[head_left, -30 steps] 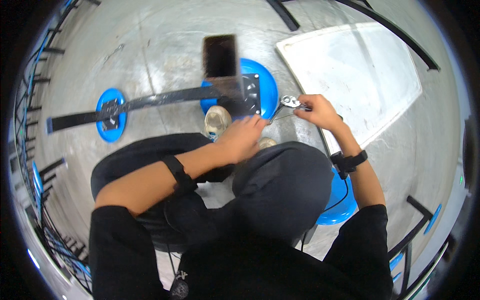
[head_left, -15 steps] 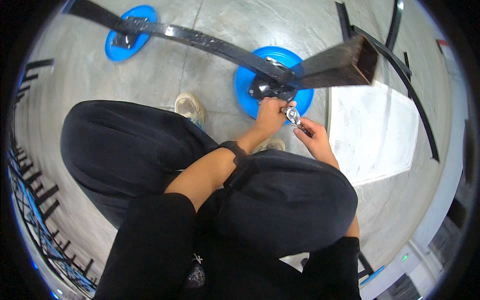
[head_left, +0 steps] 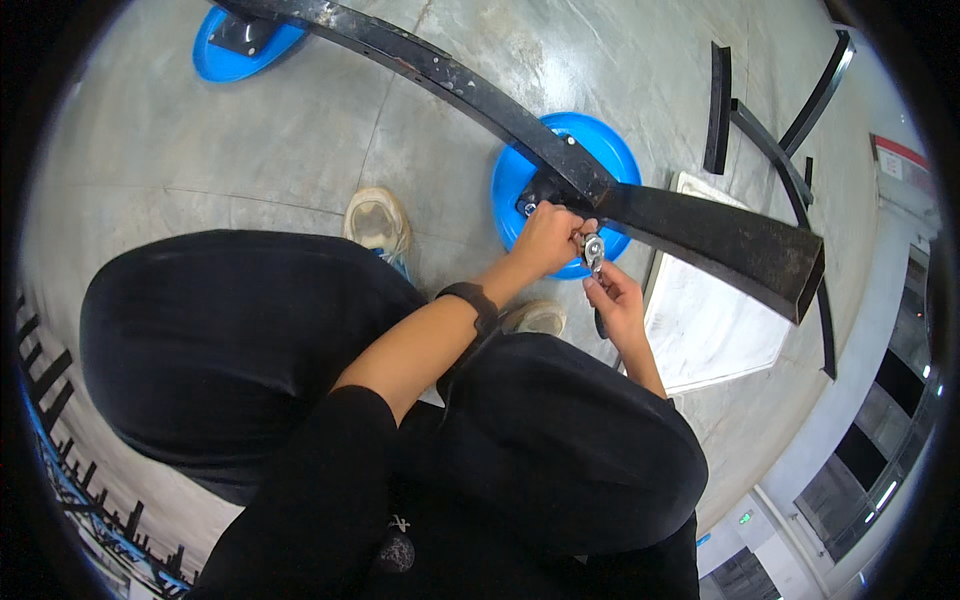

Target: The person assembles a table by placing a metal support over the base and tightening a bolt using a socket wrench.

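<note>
Both hands have moved in to the beam (head_left: 560, 150) joint: left hand (head_left: 545, 238) grips the bracket (head_left: 545, 190), right hand (head_left: 612, 300) fingers clamped on the wrench (head_left: 594, 250).

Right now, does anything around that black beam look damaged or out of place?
Nothing stands out. The black steel beam is scuffed, with paint worn pale in patches. It rests across two blue discs. Both hands, left and right, meet at a small metal ratchet head.

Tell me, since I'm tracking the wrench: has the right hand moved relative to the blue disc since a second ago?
Yes. The right hand with the small wrench came in from the disc's right side and now sits at the blue disc rim, by the left hand.
</note>
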The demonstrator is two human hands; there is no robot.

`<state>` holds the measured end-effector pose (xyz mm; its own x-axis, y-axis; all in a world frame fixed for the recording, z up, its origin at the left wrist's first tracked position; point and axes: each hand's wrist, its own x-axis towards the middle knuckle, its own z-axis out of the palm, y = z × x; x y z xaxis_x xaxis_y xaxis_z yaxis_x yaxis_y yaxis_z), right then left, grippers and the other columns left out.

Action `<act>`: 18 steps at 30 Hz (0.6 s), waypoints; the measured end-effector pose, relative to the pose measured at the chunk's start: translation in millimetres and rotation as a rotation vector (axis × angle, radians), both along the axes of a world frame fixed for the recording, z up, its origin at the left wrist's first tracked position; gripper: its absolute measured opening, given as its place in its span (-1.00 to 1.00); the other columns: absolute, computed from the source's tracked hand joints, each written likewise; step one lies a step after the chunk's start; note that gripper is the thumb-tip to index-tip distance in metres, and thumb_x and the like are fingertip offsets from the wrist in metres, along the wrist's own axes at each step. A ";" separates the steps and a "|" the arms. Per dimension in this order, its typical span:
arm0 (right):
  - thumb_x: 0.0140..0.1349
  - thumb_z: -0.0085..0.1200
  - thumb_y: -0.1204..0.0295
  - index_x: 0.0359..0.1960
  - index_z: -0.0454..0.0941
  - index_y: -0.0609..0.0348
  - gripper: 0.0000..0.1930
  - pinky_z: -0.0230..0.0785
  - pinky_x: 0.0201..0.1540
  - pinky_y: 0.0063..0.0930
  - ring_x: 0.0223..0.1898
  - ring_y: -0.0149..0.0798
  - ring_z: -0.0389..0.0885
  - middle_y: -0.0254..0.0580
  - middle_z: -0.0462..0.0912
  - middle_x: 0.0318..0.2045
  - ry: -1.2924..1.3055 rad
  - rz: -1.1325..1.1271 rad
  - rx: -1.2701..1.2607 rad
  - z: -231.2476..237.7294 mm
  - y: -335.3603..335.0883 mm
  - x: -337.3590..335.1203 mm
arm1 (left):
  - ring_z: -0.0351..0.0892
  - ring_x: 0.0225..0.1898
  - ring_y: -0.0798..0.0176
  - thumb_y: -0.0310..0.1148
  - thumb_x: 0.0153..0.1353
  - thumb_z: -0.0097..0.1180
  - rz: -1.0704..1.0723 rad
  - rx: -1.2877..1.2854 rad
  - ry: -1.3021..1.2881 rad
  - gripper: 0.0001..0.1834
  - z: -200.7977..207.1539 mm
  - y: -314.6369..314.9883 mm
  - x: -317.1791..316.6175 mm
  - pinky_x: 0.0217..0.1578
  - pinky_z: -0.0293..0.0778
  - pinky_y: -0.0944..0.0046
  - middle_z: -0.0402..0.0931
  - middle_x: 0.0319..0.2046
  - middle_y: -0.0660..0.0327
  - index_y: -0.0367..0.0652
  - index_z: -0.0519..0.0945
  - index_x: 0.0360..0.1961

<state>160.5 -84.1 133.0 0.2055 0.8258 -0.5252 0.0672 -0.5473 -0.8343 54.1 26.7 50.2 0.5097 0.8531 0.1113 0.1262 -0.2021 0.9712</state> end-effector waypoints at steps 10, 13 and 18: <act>0.06 0.05 0.63 -0.18 0.54 0.26 -0.76 0.35 -0.21 -0.38 -0.30 -0.04 0.55 -0.06 0.59 -0.35 -0.876 0.467 0.127 40.6 42.7 4.9 | 0.44 -0.55 -0.05 -0.30 0.11 0.11 -0.009 -0.005 -0.075 -0.64 -7.2 5.1 -5.2 -0.43 0.28 0.04 0.42 -0.71 0.01 -0.23 0.46 -0.77; 0.02 0.07 0.63 -0.21 0.56 0.23 -0.76 0.33 -0.16 -0.33 -0.31 -0.07 0.54 -0.09 0.59 -0.36 -1.068 0.552 0.198 41.7 54.7 -1.4 | 0.45 -0.54 -0.07 -0.29 0.11 0.11 0.013 -0.062 -0.088 -0.65 -9.9 8.1 -4.0 -0.40 0.31 0.05 0.47 -0.67 -0.01 -0.24 0.51 -0.75; -0.01 0.17 0.54 -0.26 0.54 0.29 -0.77 0.35 -0.15 -0.34 -0.31 -0.09 0.57 -0.09 0.60 -0.37 -1.103 0.414 0.067 35.3 37.5 13.0 | 0.39 -0.57 -0.06 -0.36 0.10 0.13 0.138 -0.070 -0.195 -0.65 -10.6 11.3 -5.9 -0.47 0.23 0.04 0.38 -0.72 0.01 -0.26 0.41 -0.76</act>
<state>173.6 -46.5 168.3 0.2308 0.9554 -0.1840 0.9320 -0.2714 -0.2403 48.2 37.9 39.6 0.3624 0.9224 0.1337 -0.0429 -0.1268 0.9910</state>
